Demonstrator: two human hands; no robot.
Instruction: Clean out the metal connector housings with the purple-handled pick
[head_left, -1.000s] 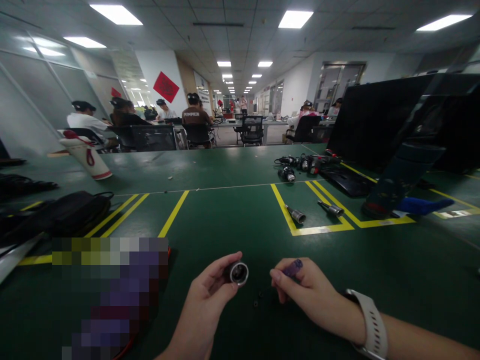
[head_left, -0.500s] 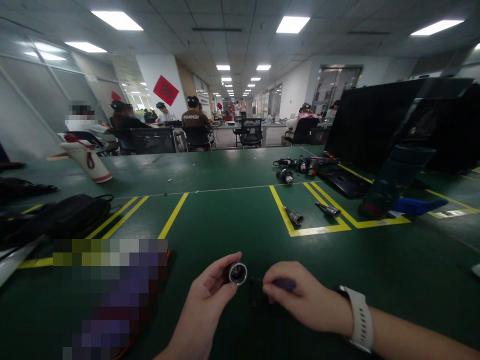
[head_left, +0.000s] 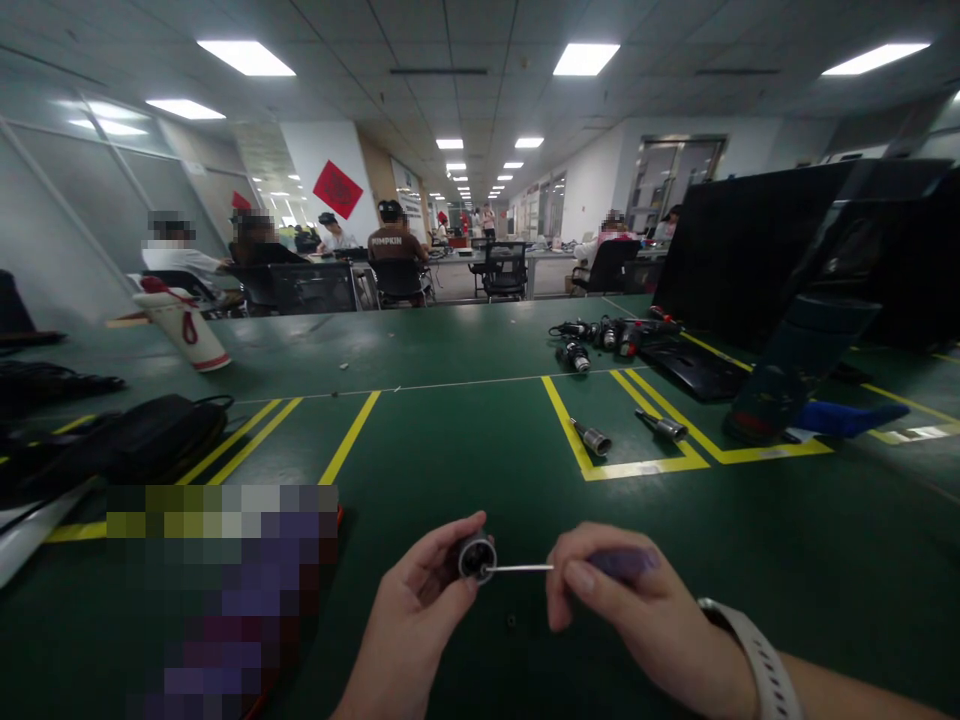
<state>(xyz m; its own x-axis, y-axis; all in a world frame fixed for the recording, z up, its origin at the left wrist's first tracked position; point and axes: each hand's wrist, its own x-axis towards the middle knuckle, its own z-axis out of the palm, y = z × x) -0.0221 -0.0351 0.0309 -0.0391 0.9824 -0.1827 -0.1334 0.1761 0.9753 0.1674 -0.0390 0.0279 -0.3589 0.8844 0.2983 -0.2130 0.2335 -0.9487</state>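
Observation:
My left hand (head_left: 427,600) is closed round a dark cylindrical metal connector (head_left: 466,548), whose round open end faces right and toward me. In my right hand (head_left: 622,600) is a screwdriver (head_left: 525,568) with a translucent purple handle and a thin bright shaft. Its tip meets the inside of the connector's open end, near the lower rim. A tiny dark piece (head_left: 511,621) lies on the green table below the shaft. Farther off, two similar metal connectors (head_left: 592,437) (head_left: 661,426) lie inside yellow tape lines.
Several cabled connectors (head_left: 576,356) lie beyond the tape. To the right stand a dark bottle (head_left: 802,370) and a black monitor (head_left: 780,250). A black bag (head_left: 142,440) and a pixelated item (head_left: 247,600) are on the left, with a white cup (head_left: 187,325) farther back. People sit in the background.
The screwdriver's tip has come into the connector's open end, and its shaft now shows clearly. My right hand has shifted right and turned. My left hand keeps its hold on the connector.

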